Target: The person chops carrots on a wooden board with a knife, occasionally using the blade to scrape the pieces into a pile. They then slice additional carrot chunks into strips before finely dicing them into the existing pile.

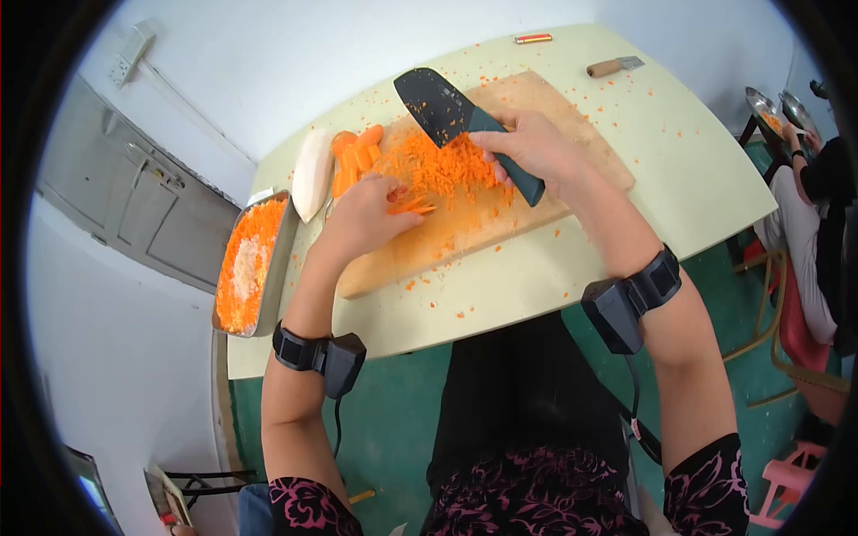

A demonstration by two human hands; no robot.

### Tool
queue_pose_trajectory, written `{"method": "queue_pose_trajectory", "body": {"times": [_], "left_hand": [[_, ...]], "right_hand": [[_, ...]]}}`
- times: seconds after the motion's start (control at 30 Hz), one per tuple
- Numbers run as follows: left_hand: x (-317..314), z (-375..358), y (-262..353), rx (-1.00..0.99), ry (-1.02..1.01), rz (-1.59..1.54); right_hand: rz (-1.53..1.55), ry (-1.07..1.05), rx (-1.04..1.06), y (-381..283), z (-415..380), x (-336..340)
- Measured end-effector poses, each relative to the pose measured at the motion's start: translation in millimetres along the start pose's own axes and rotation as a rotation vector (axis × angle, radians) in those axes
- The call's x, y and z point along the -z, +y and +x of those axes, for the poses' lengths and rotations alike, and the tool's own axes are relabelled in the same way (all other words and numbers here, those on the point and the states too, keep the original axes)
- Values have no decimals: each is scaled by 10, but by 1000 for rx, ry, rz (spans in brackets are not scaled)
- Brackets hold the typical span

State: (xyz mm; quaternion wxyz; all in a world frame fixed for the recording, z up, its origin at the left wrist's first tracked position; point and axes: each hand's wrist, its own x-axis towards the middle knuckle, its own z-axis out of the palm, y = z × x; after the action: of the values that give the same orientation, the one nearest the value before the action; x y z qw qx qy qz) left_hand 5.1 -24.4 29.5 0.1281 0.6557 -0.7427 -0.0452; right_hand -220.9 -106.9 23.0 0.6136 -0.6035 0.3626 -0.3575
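Observation:
My right hand (527, 152) is closed round the dark green handle of a black-bladed knife (435, 103), its blade tilted up to the left over the cutting board (500, 219). Beneath and beside the blade lies a heap of chopped carrot (451, 165). At the left part of the board my left hand (371, 210) has its fingers curled on some carrot strips (413, 205); thumb and fingertips are at the strips. Just beyond it are larger carrot pieces (357, 156), with a long white peeled radish (312, 174) to their left.
A metal tray (281, 268) of chopped carrot and paler bits stands at the table's left edge. A lighter (534, 38) and a small wooden-handled blade (615, 66) lie at the back. A seated person (809, 232) with metal bowls is at the far right.

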Motion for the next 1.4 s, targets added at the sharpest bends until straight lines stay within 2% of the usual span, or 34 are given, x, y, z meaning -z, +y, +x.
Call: {"method": "queue_pose_trajectory", "body": {"times": [0.07, 0.17, 0.27, 0.37, 0.47, 0.57, 0.77, 0.87, 0.97, 1.07, 1.17, 1.27, 1.4], "left_hand": [[170, 94, 5, 76, -100, -83], [295, 277, -157, 39, -163, -113], [158, 547, -364, 59, -59, -229], [-52, 706, -355, -23, -11, -53], [-149, 750, -338, -92, -53, -179], [-122, 732, -304, -56, -68, -156], [-131, 656, -287, -238, 28, 76], [-86, 602, -206, -171, -12, 114], [-23, 540, -214, -28, -95, -243], [-1, 389, -234, 82, -37, -683], [9, 88, -189, 46, 104, -352], [-68, -185, -81, -48, 189, -147], [-249, -290, 1, 54, 254, -221]], "right_hand": [[-7, 5, -5, -23, -7, -5], [-7, 28, -24, -43, -28, -7], [17, 40, -25, -36, -18, -10], [42, 42, -19, -31, -7, 2], [45, 58, -10, 0, 23, 35], [45, 81, -14, 3, 30, 28], [31, 70, -10, 9, 23, 22], [17, 74, -16, 15, 32, 13], [4, 80, -4, 10, 34, 16], [-12, 92, 4, -9, 13, 3], [-46, 96, -7, -15, 13, 5], [-59, 77, -12, -14, 17, -4], [-90, 53, 61, 8, 21, -8]]}}
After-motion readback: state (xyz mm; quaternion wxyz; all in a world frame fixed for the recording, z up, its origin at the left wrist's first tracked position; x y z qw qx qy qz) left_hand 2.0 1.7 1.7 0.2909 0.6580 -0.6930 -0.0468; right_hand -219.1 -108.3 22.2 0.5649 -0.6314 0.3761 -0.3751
